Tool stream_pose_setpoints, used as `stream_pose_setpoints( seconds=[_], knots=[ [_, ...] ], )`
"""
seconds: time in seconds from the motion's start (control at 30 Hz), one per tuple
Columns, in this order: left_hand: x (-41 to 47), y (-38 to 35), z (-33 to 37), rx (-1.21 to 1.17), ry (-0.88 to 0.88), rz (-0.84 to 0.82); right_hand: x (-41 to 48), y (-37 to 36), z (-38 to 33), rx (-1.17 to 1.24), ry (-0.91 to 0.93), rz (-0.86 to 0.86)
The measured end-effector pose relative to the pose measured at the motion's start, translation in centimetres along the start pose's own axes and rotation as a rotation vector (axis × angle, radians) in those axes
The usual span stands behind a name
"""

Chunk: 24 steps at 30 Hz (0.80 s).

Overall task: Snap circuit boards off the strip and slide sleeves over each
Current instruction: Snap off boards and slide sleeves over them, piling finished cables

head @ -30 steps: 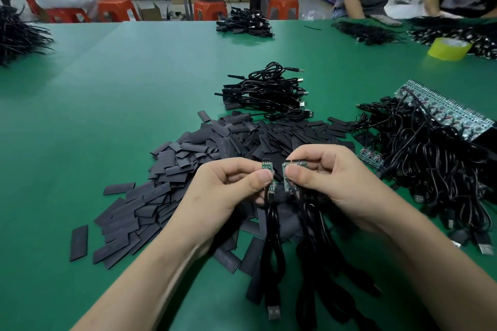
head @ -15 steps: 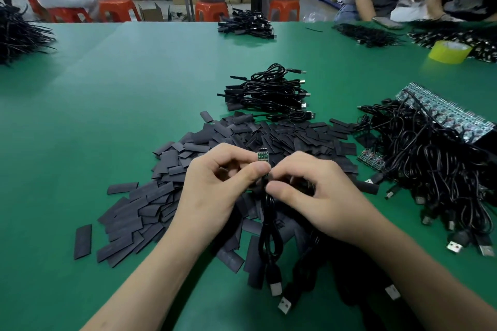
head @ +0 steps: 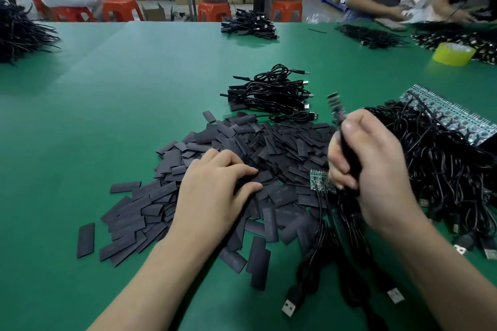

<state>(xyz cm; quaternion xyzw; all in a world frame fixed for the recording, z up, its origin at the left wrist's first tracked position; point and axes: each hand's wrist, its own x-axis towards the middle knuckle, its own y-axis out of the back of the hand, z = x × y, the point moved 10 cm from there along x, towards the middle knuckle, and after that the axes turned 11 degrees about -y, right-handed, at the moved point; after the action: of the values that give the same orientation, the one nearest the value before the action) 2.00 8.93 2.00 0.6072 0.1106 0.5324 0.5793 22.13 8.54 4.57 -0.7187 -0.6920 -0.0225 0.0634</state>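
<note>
Right hand (head: 376, 169) grips a black cable (head: 348, 152), its small circuit board (head: 334, 103) raised (blurred). Left hand (head: 212, 191) fingers (head: 242, 169) curl over the flat black sleeve pile (head: 269, 142), grip unclear: best isolate one sleeve.

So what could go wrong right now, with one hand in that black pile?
1. The right hand grips a cable with its bare board sticking up, blurred. The board could knock against something or bend where it joins the cable.
2. A second board lies loose at the edge of the sleeve pile. It might get buried, or dragged by the tangled cables.
3. The left hand rests on overlapping sleeves and may lift several.
</note>
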Motion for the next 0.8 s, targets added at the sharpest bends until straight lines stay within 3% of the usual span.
stream_pose_setpoints(
  seconds=[0.1, 0.2, 0.6, 0.8],
  knots=[
    [0.0, 0.0, 0.1, 0.021, -0.008, 0.003, -0.9, -1.5, -0.6, -0.552, 0.189, 0.071],
    [0.1, 0.4, 0.0, 0.009, -0.01, 0.038, -1.1, -2.8, 0.5, -0.739, 0.192, 0.041],
    [-0.1, 0.2, -0.7, -0.483, 0.114, 0.129, -0.4, -2.9, 2.5, -0.756, 0.06, -0.011],
    [0.1, 1.5, 1.9, -0.243, -0.137, 0.16, -0.3, -2.7, 3.0, -0.622, -0.044, -0.055]
  ],
)
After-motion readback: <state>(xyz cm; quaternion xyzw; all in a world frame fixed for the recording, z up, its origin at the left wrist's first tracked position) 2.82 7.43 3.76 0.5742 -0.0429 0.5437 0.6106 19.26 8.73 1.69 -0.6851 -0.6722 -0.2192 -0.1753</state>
